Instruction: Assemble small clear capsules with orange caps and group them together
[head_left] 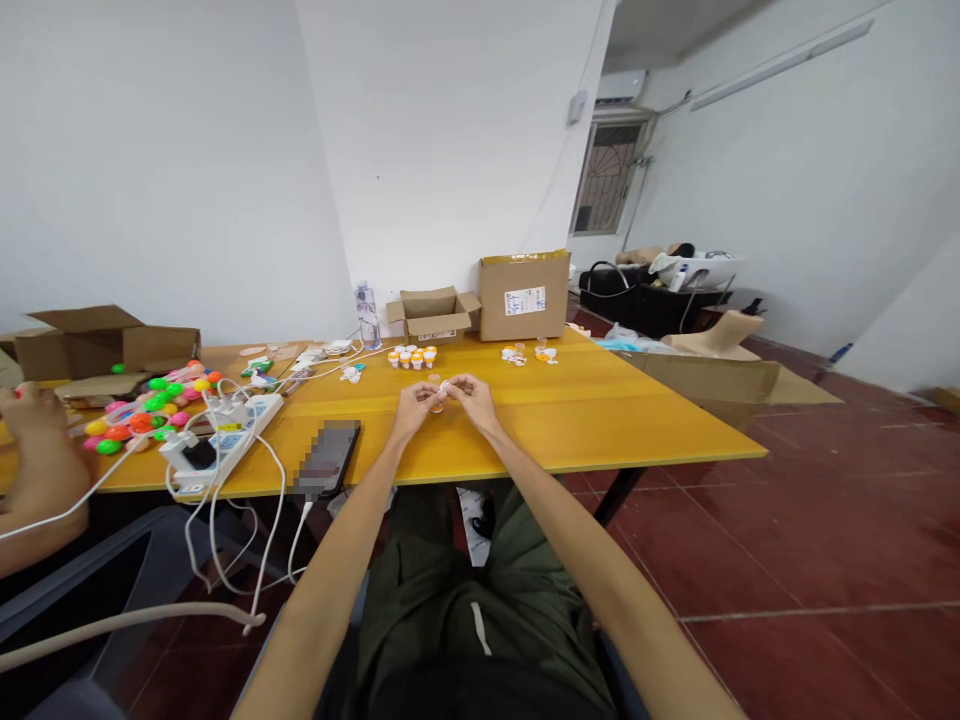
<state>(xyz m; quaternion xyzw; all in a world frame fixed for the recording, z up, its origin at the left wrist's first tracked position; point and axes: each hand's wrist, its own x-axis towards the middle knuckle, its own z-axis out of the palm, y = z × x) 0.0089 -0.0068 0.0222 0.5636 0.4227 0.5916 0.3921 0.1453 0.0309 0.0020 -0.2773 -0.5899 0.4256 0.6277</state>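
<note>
My left hand (pixel 415 409) and my right hand (pixel 474 400) meet above the table. Both have their fingers pinched round a small white piece (pixel 444 387), too small to name exactly. Just below the fingertips stands a small clear cup (pixel 438 408) with some orange on it, partly hidden by my hands. Farther back are several small orange-and-white lidded cups (pixel 412 358) in close rows. Loose white and orange parts (pixel 514 354) lie to the right, with more beside a clear cup (pixel 546 355). Some white bits (pixel 351 374) lie to the left.
A small open carton (pixel 433 318) and a closed carton (pixel 523 298) stand by the wall. On the left are a phone (pixel 327 460), a power strip (pixel 240 440) with trailing cables, and many coloured balls (pixel 154 405). Another person's arm (pixel 41 460) rests at far left.
</note>
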